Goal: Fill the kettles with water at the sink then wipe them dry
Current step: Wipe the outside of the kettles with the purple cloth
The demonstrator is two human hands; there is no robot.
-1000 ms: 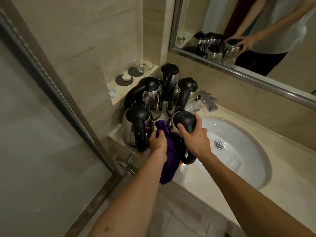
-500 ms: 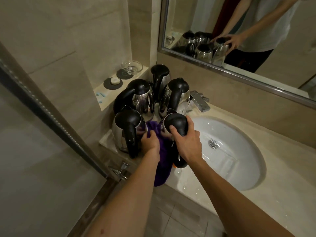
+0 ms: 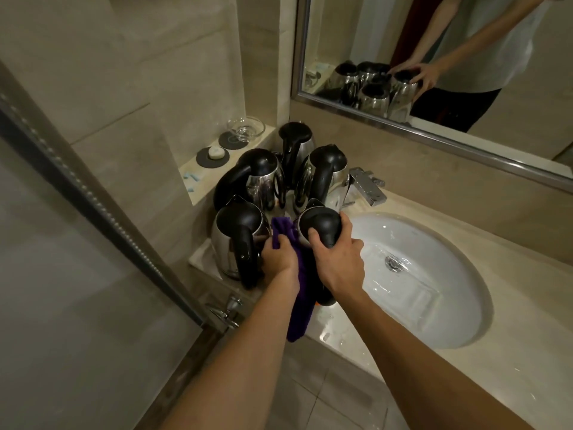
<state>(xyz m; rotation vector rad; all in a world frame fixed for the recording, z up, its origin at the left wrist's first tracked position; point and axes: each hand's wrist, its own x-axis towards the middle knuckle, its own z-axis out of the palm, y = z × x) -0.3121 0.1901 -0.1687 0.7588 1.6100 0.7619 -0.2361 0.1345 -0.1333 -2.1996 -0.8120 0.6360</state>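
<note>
Several steel kettles with black lids and handles stand clustered on the counter left of the white sink [image 3: 459, 324]. My right hand [image 3: 338, 263] grips the black top of the nearest kettle [image 3: 319, 225] at the sink's left rim. My left hand [image 3: 277, 260] holds a purple cloth [image 3: 299, 302] bunched against that kettle's left side; the cloth's tail hangs down over the counter edge. Another kettle [image 3: 237, 240] stands just left of my left hand. Behind are a left kettle [image 3: 260, 178], a right kettle [image 3: 322, 175] and a rear kettle [image 3: 294, 141].
A chrome tap [image 3: 367, 184] sits behind the sink, which is wet near the drain [image 3: 393, 262]. A ledge on the left carries a soap [image 3: 215, 153] on a dark coaster and a glass dish [image 3: 246, 127]. A mirror [image 3: 434, 57] hangs above; a glass door [image 3: 62, 243] stands left.
My left hand with the cloth has shifted slightly on the kettle's side. The right hand keeps its grip on the kettle top. The view moved a little.
</note>
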